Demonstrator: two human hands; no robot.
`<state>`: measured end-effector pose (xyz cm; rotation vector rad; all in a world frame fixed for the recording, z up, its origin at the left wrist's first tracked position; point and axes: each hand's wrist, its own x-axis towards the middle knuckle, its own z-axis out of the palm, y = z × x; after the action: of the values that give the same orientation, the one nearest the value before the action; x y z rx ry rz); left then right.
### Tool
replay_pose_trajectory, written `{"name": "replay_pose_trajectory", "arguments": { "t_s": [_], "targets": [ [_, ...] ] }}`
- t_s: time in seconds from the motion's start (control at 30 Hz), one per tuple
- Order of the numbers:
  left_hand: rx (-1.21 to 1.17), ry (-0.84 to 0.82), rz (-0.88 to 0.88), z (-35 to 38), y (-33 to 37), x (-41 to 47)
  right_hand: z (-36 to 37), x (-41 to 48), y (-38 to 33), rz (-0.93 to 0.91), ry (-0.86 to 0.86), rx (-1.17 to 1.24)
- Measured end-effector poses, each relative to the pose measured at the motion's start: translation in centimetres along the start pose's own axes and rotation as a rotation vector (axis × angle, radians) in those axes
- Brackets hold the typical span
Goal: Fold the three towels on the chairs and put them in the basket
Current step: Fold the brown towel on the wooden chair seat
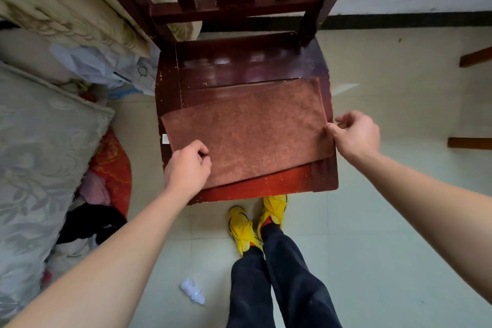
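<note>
A brown towel (247, 128) lies flat and folded over on the seat of a dark red wooden chair (239, 64), slightly skewed. My left hand (187, 165) rests on the towel's near left corner with curled fingers pinching its edge. My right hand (356, 133) pinches the towel's right edge between thumb and fingers at the seat's right side. No basket and no other towel is in view.
Bedding and a grey patterned cushion (40, 154) crowd the left side, with clothes and a red cloth (111, 168) on the floor. My feet in yellow shoes (255, 221) stand before the chair. A small white bottle (193, 290) lies on the tiles. Other chair legs (471, 141) show at right.
</note>
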<state>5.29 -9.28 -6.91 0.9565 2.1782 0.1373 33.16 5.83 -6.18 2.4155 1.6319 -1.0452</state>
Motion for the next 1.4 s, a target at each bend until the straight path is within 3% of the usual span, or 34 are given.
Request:
{"name": "replay_pose_trajectory", "arguments": {
  "t_s": [0.13,0.27,0.4,0.63,0.8,0.87,0.97,1.2,1.4],
  "targets": [
    [-0.037,0.035,0.183,-0.6,3.9,3.3,1.3,0.4,-2.1,-0.104,-0.018,-0.048],
    [0.251,0.118,0.228,0.4,4.3,5.0,2.3,1.4,-2.6,-0.054,-0.066,-0.179],
    [0.313,0.155,0.250,1.4,4.1,4.2,1.9,2.3,-2.7,0.064,-0.194,0.049],
    [0.398,0.199,0.342,1.9,2.2,1.5,0.7,0.5,-2.0,0.103,-0.252,0.440],
    [0.393,0.204,0.213,1.3,-0.6,0.5,-1.5,0.2,-2.5,0.274,-0.521,0.512],
    [0.371,0.181,0.185,0.6,-1.2,0.2,-2.2,-0.6,-3.6,0.225,-0.584,0.561],
    [0.294,0.157,0.151,-0.5,-1.3,-0.2,-2.7,-2.5,-6.0,0.012,-0.545,0.572],
    [0.040,0.158,-0.067,-3.5,-4.8,-2.3,3.6,-9.6,-13.2,-0.396,-0.453,0.230],
    [0.034,0.144,-0.179,-4.0,-8.8,-4.4,11.8,-12.7,-15.8,-0.541,-0.457,-0.114]
  ]
}}
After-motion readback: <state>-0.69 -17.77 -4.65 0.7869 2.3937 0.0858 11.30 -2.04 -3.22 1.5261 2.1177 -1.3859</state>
